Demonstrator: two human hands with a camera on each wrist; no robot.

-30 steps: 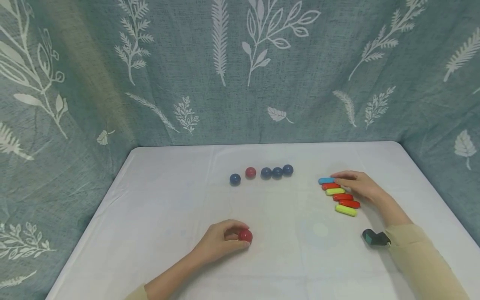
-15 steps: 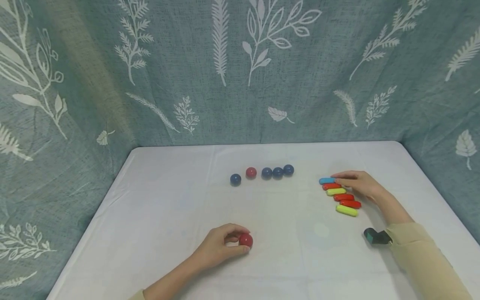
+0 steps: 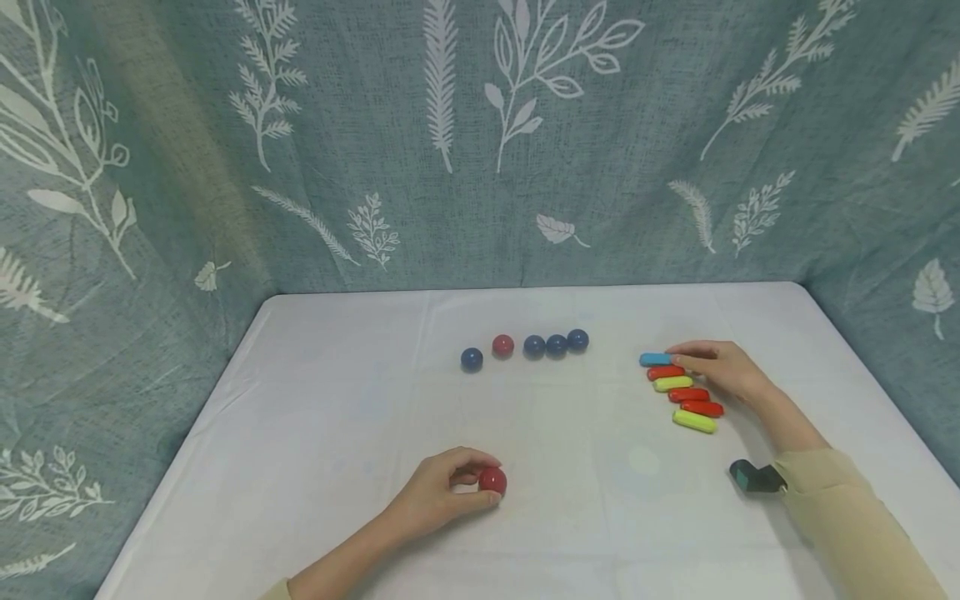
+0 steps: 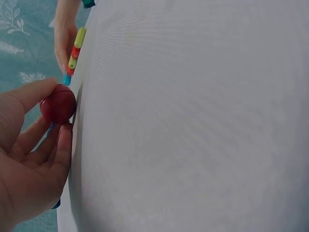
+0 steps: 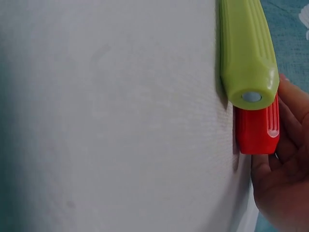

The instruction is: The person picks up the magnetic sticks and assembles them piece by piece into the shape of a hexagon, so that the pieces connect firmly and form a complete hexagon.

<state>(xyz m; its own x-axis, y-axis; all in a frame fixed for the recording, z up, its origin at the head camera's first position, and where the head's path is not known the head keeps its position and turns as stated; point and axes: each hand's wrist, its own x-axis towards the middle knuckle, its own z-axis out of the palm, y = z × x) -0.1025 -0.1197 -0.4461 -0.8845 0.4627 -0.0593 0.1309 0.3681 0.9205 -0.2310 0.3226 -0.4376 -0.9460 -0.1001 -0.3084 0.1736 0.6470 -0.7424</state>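
Note:
My left hand (image 3: pixel 446 493) pinches a glossy red ball (image 3: pixel 492 480) between thumb and fingers, low over the near middle of the table. The same ball (image 4: pixel 59 103) shows in the left wrist view, thumb on one side and fingertips on the other. At the right, my right hand (image 3: pixel 718 367) holds the right end of a blue magnetic stick (image 3: pixel 655 359) with thumb and fingers. Red and yellow-green sticks lie in a slanting, stepped row just below it. In the right wrist view, a yellow-green stick (image 5: pixel 247 53) with a metal tip and a red stick (image 5: pixel 258 130) partly hide the right hand.
Toward the back lie a blue ball (image 3: pixel 472 359), a red ball (image 3: pixel 503 346) and three blue balls (image 3: pixel 557 346) close together. A dark camera (image 3: pixel 756 476) hangs at the right sleeve. White cloth covers the table (image 3: pixel 337 375); a patterned teal curtain (image 3: pixel 480 225) stands behind.
My left hand and its red ball have shifted slightly toward the near edge. The right hand has moved the blue magnetic stick slightly away from the red stick below it.

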